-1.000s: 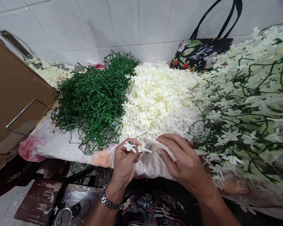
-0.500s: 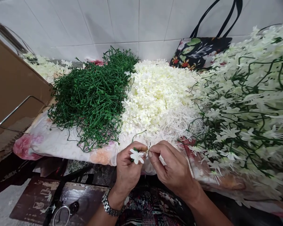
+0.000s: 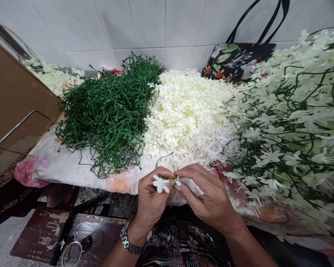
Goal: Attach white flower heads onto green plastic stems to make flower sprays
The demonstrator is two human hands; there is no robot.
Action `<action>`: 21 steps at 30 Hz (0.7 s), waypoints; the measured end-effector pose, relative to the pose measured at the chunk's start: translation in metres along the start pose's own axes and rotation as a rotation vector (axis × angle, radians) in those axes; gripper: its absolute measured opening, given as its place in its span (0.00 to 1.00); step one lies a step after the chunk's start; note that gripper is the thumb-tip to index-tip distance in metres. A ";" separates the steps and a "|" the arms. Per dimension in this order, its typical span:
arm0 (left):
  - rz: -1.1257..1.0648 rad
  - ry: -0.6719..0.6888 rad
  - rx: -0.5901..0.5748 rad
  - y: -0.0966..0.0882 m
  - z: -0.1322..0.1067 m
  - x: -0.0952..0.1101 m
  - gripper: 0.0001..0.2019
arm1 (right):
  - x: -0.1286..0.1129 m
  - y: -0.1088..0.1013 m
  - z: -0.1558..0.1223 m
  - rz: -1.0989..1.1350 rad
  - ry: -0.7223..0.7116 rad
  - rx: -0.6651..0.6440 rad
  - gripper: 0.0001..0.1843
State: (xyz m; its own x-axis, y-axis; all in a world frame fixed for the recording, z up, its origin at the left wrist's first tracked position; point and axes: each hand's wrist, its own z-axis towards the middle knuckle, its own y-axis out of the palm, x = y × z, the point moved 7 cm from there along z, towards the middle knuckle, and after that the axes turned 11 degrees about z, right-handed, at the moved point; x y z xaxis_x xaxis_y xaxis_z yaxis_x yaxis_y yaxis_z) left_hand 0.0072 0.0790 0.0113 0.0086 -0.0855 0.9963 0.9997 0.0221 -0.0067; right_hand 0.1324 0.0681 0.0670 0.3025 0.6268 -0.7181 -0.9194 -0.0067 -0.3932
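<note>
My left hand (image 3: 151,198) is closed in a pinch on a green plastic flower stem, mostly hidden by the fingers. A white artificial flower (image 3: 160,184) on it shows in front of the fingers. Close against its fingertips, my right hand (image 3: 208,194) pinches a small white flower (image 3: 178,181) between thumb and forefinger. Beyond both hands lie a heap of loose white flower heads (image 3: 183,107) and a patch of thin white stamens (image 3: 218,142). Green plastic stems (image 3: 108,115) are piled to the left.
Assembled white flower sprays (image 3: 289,141) are heaped on the right. A floral bag (image 3: 239,61) leans against the tiled wall (image 3: 147,26). On the left stands a cardboard box (image 3: 13,107). A floral cloth (image 3: 80,174) covers the work surface. Below is a worn brown board (image 3: 97,233).
The right fingers have flattened and moved slightly at the left fingertips; a small white flower now shows between them. My left hand stays nearly in place with its stem.
</note>
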 end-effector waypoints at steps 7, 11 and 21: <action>-0.084 -0.042 -0.165 0.004 -0.002 -0.001 0.10 | 0.006 -0.006 -0.008 0.025 0.069 0.098 0.07; -0.067 -0.053 -0.173 0.002 -0.001 -0.003 0.11 | 0.010 -0.010 -0.011 0.052 0.122 0.121 0.05; -0.057 -0.066 -0.152 -0.001 -0.004 0.001 0.08 | 0.002 -0.011 -0.001 0.196 0.140 0.042 0.05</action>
State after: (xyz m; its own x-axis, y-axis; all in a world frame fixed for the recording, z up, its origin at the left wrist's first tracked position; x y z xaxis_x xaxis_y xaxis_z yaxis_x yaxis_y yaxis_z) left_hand 0.0062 0.0750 0.0115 -0.0447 -0.0171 0.9989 0.9903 -0.1326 0.0421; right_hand 0.1438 0.0683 0.0693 0.1460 0.5028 -0.8520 -0.9729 -0.0834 -0.2159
